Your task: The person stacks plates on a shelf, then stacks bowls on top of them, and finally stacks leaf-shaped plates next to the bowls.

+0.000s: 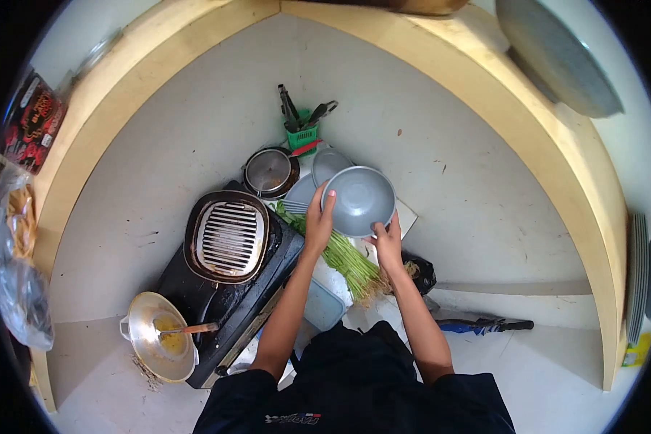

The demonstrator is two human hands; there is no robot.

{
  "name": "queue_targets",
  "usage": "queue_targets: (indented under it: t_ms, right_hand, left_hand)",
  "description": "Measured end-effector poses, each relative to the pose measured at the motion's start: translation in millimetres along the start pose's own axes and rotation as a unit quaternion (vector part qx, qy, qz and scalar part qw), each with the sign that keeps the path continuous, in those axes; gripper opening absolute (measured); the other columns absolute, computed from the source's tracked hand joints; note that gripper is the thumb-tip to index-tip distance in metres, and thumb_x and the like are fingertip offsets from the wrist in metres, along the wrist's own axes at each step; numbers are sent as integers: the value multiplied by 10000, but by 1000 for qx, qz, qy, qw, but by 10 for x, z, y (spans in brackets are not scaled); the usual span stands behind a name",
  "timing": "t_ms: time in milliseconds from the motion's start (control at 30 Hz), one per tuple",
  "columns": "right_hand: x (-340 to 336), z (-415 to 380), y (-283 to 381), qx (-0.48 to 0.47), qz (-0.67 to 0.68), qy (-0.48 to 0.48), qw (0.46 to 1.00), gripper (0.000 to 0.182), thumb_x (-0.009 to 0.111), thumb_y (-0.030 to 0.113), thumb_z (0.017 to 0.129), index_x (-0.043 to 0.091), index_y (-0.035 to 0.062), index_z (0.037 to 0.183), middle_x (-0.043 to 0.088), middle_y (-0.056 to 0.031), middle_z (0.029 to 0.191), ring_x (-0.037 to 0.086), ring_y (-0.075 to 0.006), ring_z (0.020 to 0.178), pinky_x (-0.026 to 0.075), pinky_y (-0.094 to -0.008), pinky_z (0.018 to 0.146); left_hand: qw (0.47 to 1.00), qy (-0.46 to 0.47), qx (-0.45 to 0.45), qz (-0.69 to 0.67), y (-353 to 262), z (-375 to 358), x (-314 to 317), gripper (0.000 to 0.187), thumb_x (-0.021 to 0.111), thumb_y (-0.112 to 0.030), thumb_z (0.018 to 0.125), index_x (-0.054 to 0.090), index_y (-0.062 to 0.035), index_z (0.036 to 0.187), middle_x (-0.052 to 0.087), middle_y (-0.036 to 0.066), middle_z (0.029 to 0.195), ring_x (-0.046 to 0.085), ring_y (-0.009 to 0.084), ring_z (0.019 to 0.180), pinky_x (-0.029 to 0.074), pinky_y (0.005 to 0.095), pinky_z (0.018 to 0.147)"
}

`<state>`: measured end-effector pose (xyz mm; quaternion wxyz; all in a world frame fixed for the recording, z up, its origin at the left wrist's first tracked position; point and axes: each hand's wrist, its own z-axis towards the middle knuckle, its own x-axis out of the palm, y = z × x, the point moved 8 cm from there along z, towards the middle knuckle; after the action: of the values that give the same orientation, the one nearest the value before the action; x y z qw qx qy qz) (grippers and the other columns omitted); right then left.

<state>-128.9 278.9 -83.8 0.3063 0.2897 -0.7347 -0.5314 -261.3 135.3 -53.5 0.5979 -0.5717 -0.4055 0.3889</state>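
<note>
A grey bowl (358,197) is held up in front of me, tilted so that its inside faces me. My left hand (318,223) is closed on its left rim, with the thumb along the edge. On the lower right rim, my right hand (388,243) grips the same bowl. Below it lies a bundle of long green stems with roots (351,266), partly covered by my hands and the bowl. More grey dishware (330,163) sits just behind the bowl, and how it is stacked is partly hidden.
Left of my arms stands a black stove (173,278) with a grill pan (229,240) on it. A wok (159,362) holds a wooden-handled utensil. A strainer (268,171) and green basket (301,139) stand behind. A curved shelf (159,42) arches overhead. An umbrella (477,325) lies right.
</note>
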Motion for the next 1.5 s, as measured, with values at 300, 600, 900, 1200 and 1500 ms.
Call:
queue_targets:
  t_ms: [300,600,900,1200,1500]
  right_hand:
    - [-922,-643,-304,-6,-32,-31,999,437,563,231,947,484,23,1323,564,-90,1134,550,-169,958,489,-360,749]
    - [-1545,-1658,561,-87,-151,-74,982,545,544,421,1029,565,-72,1262,646,-166,1165,588,-246,1065,460,-379,944]
    - [-2509,-2596,852,-120,-234,-171,950,531,398,381,1088,586,-100,1212,648,-267,1144,615,-370,1037,453,-422,958]
    - [-3275,-3797,1449,-354,-249,-300,850,590,300,437,1060,534,-85,1207,573,-214,1130,550,-313,1053,419,-392,973]
    - [-3788,-4691,2119,-422,-104,-316,843,665,260,449,1055,529,-100,1316,575,-211,1266,559,-301,1179,434,-390,1015]
  left_hand:
    - [994,37,55,-88,-222,-973,425,550,314,-390,1117,516,22,1421,566,168,1392,515,259,1307,340,353,1132]
    - [983,88,20,-159,-403,-1717,1110,573,265,-410,1114,551,11,1377,581,149,1346,516,253,1276,343,358,1121]
    - [976,169,108,-88,-886,-2501,1931,570,254,-366,1106,578,39,1343,559,176,1302,516,288,1261,350,367,1109]
    - [953,214,182,-115,-1424,-3557,2704,560,230,-329,1100,559,64,1326,528,175,1323,500,280,1271,334,363,1120]
    - [866,307,354,-173,-2534,-4251,3159,757,205,-524,1048,504,69,1411,423,220,1370,412,314,1298,315,440,1124]
